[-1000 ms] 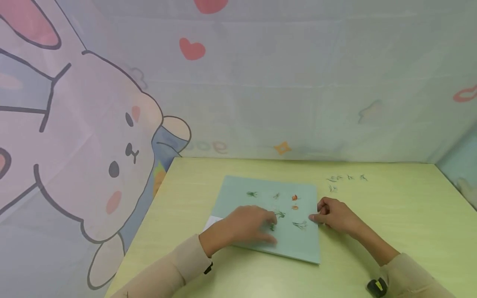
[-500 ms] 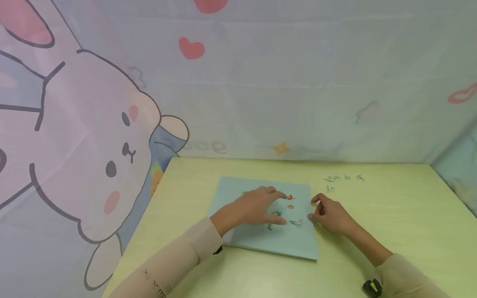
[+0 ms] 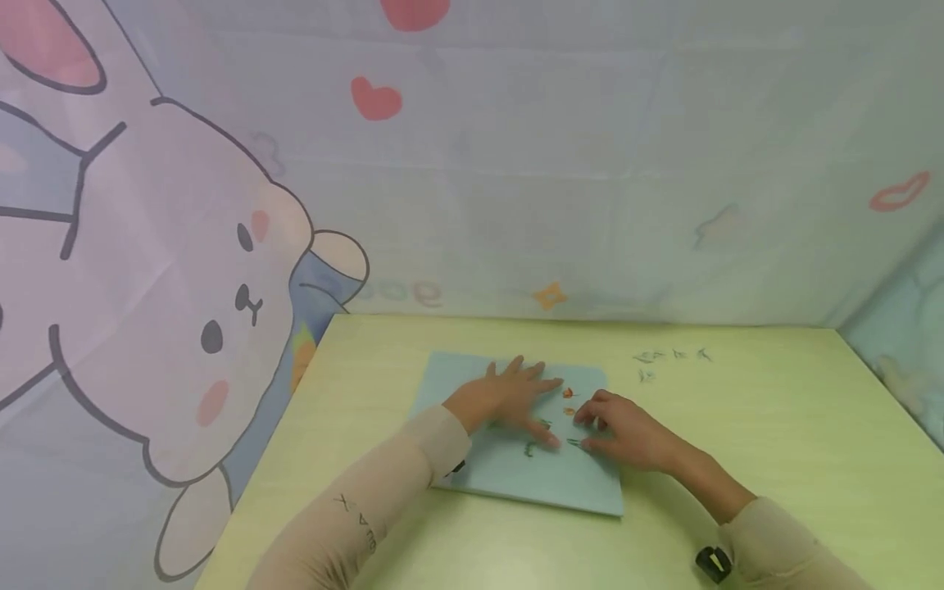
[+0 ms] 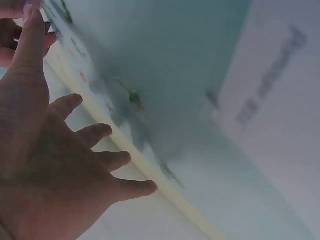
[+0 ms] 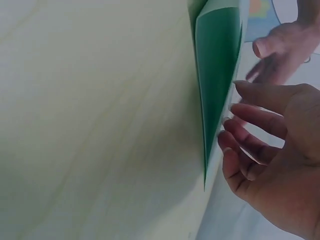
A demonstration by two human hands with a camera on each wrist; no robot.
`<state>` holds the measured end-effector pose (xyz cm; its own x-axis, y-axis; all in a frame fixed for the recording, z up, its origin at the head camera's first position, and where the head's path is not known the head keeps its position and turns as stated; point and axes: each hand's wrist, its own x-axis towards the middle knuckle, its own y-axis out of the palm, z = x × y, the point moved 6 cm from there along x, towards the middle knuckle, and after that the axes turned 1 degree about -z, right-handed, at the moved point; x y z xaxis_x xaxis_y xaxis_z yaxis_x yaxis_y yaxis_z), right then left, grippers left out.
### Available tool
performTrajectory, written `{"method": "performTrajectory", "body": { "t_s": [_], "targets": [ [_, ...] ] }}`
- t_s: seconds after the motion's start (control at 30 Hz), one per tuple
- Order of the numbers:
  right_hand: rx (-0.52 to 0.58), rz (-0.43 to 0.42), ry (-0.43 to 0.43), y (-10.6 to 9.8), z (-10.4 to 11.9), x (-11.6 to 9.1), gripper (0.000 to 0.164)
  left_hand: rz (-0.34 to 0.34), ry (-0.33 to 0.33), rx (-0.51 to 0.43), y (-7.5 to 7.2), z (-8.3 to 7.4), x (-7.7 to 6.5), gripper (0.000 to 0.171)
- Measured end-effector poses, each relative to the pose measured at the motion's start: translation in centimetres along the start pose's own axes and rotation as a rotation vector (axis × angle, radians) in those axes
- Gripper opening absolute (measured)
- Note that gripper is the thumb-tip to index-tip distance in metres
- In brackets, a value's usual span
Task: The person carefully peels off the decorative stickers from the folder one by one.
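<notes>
A pale blue-green booklet (image 3: 560, 485) lies on the table, with small plant pieces on its upper face. My left hand (image 3: 516, 401) is over its middle, fingers spread; the left wrist view shows them apart, near a green sprig (image 4: 134, 97). My right hand (image 3: 634, 434) reaches over the booklet's right side, fingers loosely bent, its thumb beside a green stem piece (image 3: 574, 443). Orange flowers (image 3: 568, 393) lie between the hands, and another green sprig (image 3: 529, 450) lies below the left thumb. In the right wrist view, a darker green inner side (image 5: 217, 65) shows where the booklet's edge gapes.
Several small plant pieces (image 3: 659, 356) lie on the yellow table (image 3: 745, 418) at the back right. A white label (image 4: 280, 75) with blurred print is on the booklet. Behind the table hangs a printed cloth (image 3: 516, 205) with a rabbit figure.
My left hand has moved up and right over the booklet and spread its fingers. From the booklet's right edge, my right hand has moved left onto it, beside the stem piece.
</notes>
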<state>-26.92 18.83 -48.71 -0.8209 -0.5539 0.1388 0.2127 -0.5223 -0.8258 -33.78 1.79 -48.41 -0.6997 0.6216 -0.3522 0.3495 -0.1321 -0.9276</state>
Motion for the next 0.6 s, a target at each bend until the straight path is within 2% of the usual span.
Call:
{"method": "performTrajectory", "body": {
  "t_s": [0.1, 0.2, 0.3, 0.43, 0.6],
  "targets": [
    [-0.020, 0.045, 0.007, 0.3, 0.1, 0.0, 0.022, 0.020, -0.029, 0.009, 1.1, 0.3, 0.1, 0.110],
    [-0.062, 0.067, 0.012, 0.3, 0.1, 0.1, 0.021, 0.024, -0.055, 0.031, 1.4, 0.6, 0.0, 0.111],
    [-0.140, 0.054, 0.017, 0.4, 0.1, 0.3, 0.022, 0.015, -0.083, 0.044, 1.3, 1.0, 0.0, 0.112],
    [-0.228, 0.013, 0.034, 0.6, 0.1, 0.8, 0.024, 0.011, -0.123, 0.005, 1.1, 1.7, -0.2, 0.111],
    [-0.270, -0.005, 0.050, 0.8, -0.2, 1.0, 0.025, 0.028, -0.121, -0.044, 1.3, 2.1, -0.3, 0.112]
  ]
}}
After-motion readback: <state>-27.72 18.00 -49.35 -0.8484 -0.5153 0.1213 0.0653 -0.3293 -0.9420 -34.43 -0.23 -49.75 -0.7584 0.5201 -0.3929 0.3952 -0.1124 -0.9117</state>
